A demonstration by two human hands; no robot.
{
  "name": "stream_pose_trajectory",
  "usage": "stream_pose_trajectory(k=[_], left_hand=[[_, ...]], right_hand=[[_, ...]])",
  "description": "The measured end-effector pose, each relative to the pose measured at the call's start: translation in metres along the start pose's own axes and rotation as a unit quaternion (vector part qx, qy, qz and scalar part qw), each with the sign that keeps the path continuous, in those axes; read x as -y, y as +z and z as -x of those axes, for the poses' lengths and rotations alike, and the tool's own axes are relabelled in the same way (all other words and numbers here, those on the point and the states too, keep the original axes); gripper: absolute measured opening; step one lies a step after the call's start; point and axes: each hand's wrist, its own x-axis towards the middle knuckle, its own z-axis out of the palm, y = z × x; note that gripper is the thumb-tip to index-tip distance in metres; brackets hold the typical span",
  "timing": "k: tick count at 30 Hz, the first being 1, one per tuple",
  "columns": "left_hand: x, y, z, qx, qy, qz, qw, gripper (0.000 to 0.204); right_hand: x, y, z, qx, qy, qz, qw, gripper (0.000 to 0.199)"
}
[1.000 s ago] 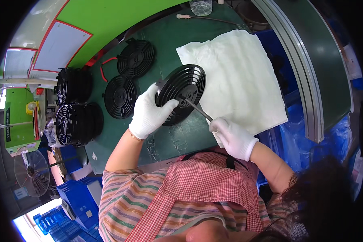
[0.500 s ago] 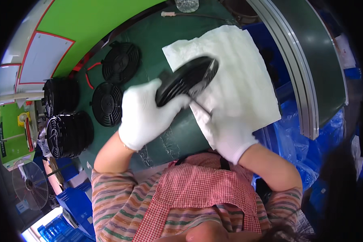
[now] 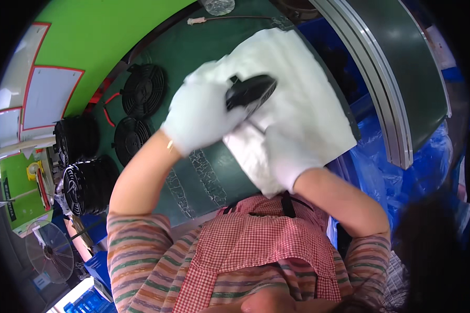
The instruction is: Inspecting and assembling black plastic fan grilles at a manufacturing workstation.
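A round black slotted cover (image 3: 256, 91) is tilted up over the white cloth (image 3: 318, 115). My left hand (image 3: 196, 120), in a white glove, is closed round its left edge, with the thumb on the near side. My right hand (image 3: 287, 156), gloved too and smeared by motion, grips a thin dark-shafted tool (image 3: 256, 126); its handle is hidden in the fist. The shaft points up toward the cover's lower edge; whether it touches cannot be made out. Left of my left hand, two similar black covers (image 3: 144, 91) lie on the green table, the nearer partly behind my forearm.
Stacks of black covers (image 3: 89, 182) stand at the table's left edge. A red cord-like piece (image 3: 107, 110) lies by the flat covers. At the back is a thin rod with a pale end (image 3: 197, 21). A metal frame rail (image 3: 381, 78) and blue plastic bags (image 3: 376, 167) are on the right.
My left hand has moved up and turned further over the cover, which now shows more edge-on. The right hand and tool have shifted slightly left, staying close to it. The whole view has shifted a little.
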Motion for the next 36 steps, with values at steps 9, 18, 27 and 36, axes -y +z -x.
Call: stream_pose_trajectory(k=[9,18,27,36], left_hand=[[-0.018,0.002,0.026,0.073,-0.130,0.025,0.989,0.027],[-0.030,0.016,0.036,0.028,-0.052,0.020,0.998,0.029],[-0.010,0.011,0.024,0.032,-0.125,0.069,0.989,0.032],[-0.033,0.012,0.010,-0.004,-0.073,0.033,0.997,0.035]], right_hand=[[-0.075,0.051,-0.034,0.073,-0.377,-0.077,0.920,0.032],[-0.019,0.026,-0.016,-0.011,-0.107,-0.021,0.994,0.036],[-0.047,0.053,-0.011,-0.002,-0.114,-0.088,0.990,0.035],[-0.066,0.064,-0.002,-0.143,-0.142,-0.026,0.979,0.024]])
